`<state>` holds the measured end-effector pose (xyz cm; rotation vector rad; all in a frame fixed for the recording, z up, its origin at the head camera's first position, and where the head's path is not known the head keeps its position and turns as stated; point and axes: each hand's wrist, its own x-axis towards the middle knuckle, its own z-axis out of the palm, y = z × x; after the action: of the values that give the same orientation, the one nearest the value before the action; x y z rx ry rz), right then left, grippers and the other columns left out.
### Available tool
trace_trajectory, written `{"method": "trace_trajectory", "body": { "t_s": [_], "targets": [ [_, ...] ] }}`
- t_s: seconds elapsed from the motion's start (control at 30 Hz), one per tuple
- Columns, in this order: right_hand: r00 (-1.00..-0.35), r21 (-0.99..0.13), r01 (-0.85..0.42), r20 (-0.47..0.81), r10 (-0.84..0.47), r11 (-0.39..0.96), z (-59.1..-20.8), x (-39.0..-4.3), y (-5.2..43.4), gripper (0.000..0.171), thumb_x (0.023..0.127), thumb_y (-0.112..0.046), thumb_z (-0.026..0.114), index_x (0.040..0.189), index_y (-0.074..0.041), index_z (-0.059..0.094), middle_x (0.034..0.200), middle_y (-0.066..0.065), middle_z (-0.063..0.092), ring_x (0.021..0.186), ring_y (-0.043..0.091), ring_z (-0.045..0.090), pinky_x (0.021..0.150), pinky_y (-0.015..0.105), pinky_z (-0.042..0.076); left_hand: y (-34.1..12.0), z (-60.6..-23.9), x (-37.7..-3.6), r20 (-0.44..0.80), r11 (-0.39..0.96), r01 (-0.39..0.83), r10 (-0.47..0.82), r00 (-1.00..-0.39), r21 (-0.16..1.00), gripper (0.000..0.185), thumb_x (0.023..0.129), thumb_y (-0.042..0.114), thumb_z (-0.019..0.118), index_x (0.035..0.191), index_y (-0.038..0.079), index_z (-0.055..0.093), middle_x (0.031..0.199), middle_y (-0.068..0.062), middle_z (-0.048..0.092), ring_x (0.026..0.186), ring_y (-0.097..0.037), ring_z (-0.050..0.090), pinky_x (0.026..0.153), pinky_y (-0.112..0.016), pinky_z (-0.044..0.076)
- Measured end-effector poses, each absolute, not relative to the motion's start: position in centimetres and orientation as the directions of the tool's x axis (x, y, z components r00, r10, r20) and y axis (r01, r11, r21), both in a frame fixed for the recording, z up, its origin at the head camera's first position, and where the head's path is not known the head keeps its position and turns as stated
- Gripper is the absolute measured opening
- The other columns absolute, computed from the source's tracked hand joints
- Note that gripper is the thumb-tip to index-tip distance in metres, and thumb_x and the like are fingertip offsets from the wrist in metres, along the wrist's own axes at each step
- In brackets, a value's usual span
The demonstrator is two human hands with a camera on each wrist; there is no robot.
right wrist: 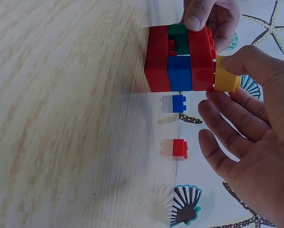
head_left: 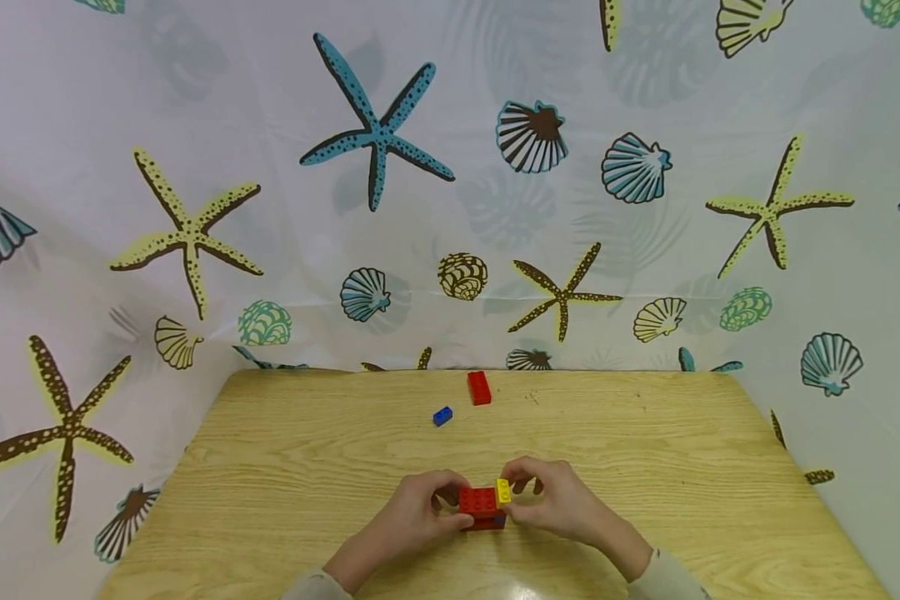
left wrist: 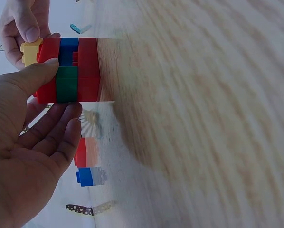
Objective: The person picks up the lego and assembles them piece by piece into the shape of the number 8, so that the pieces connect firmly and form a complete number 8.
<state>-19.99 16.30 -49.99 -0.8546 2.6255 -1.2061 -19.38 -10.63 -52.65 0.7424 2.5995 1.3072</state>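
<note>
A small brick stack (head_left: 480,505) stands on the wooden table (head_left: 645,467) near its front edge, with red layers (right wrist: 157,64) above and below a blue brick (right wrist: 179,72) and a green brick (left wrist: 67,84). My left hand (head_left: 450,505) grips the stack from the left, thumb (left wrist: 35,76) on its top red layer. My right hand (head_left: 521,493) pinches a yellow brick (head_left: 503,491) between thumb and finger, holding it against the stack's top right corner. In the right wrist view the yellow brick (right wrist: 226,78) touches the top red layer.
A loose red brick (head_left: 479,387) and a small blue brick (head_left: 442,416) lie farther back on the table. A sheet printed with starfish and shells (head_left: 375,133) hangs behind and to both sides.
</note>
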Motion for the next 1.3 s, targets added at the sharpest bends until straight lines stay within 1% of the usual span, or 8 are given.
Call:
{"method": "trace_trajectory", "body": {
  "t_s": [0.57, 0.83, 0.97, 1.07, 1.2, 1.3],
  "targets": [
    [-0.83, -0.726, -0.433, 0.091, -0.55, 0.533, -49.98, -20.08, 16.05, 0.028, 0.091, -0.022, 0.082, 0.116, -0.017, 0.072, 0.108, -0.005, 0.074, 0.092, 0.004, 0.066, 0.08, 0.025, 0.052, -10.59, -52.68, -19.3, 0.108, 0.496, 0.374, 0.485, -0.868, 0.784, 0.028, 0.092, 0.027, 0.085, 0.115, 0.015, 0.074, 0.103, 0.002, 0.076, 0.092, -0.018, 0.073, 0.074, -0.025, 0.055],
    [-0.828, -0.724, -0.442, 0.102, -0.551, 0.53, -50.24, -20.09, 16.15, 0.027, 0.091, -0.024, 0.082, 0.116, -0.019, 0.072, 0.107, -0.008, 0.073, 0.092, 0.005, 0.066, 0.08, 0.026, 0.051, -10.59, -52.66, -19.32, 0.106, 0.503, 0.372, 0.48, -0.871, 0.78, 0.028, 0.092, 0.028, 0.084, 0.115, 0.016, 0.074, 0.104, 0.002, 0.076, 0.091, -0.018, 0.073, 0.074, -0.026, 0.055],
    [-0.829, -0.721, -0.446, 0.108, -0.549, 0.53, -50.29, -20.25, 16.23, 0.028, 0.09, -0.023, 0.083, 0.115, -0.019, 0.072, 0.107, -0.007, 0.074, 0.092, 0.009, 0.067, 0.08, 0.025, 0.051, -10.55, -52.65, -19.36, 0.111, 0.506, 0.38, 0.482, -0.869, 0.774, 0.028, 0.092, 0.028, 0.084, 0.115, 0.015, 0.073, 0.104, 0.002, 0.076, 0.091, -0.018, 0.073, 0.074, -0.027, 0.055],
    [-0.828, -0.71, -0.456, 0.116, -0.549, 0.537, -50.34, -20.26, 16.26, 0.028, 0.09, -0.024, 0.084, 0.115, -0.019, 0.072, 0.107, -0.007, 0.075, 0.092, 0.009, 0.067, 0.08, 0.025, 0.051, -10.52, -52.66, -19.38, 0.107, 0.503, 0.374, 0.482, -0.87, 0.779, 0.028, 0.092, 0.027, 0.084, 0.115, 0.015, 0.073, 0.105, 0.001, 0.076, 0.092, -0.018, 0.073, 0.074, -0.027, 0.055],
    [-0.815, -0.674, -0.499, 0.152, -0.559, 0.545, -50.35, -20.11, 16.27, 0.026, 0.091, -0.024, 0.083, 0.115, -0.018, 0.073, 0.107, -0.005, 0.076, 0.092, 0.009, 0.068, 0.081, 0.03, 0.055, -10.55, -52.69, -19.43, 0.104, 0.502, 0.371, 0.481, -0.87, 0.782, 0.028, 0.092, 0.027, 0.084, 0.115, 0.016, 0.073, 0.106, 0.001, 0.076, 0.093, -0.018, 0.073, 0.074, -0.027, 0.056],
    [-0.808, -0.665, -0.517, 0.173, -0.563, 0.539, -50.32, -19.99, 16.28, 0.025, 0.091, -0.022, 0.082, 0.114, -0.017, 0.073, 0.107, -0.003, 0.077, 0.092, 0.012, 0.07, 0.082, 0.035, 0.058, -10.58, -52.74, -19.46, 0.108, 0.503, 0.375, 0.482, -0.869, 0.778, 0.028, 0.092, 0.027, 0.084, 0.115, 0.016, 0.073, 0.106, 0.001, 0.076, 0.092, -0.017, 0.073, 0.074, -0.027, 0.056]
  ]
}}
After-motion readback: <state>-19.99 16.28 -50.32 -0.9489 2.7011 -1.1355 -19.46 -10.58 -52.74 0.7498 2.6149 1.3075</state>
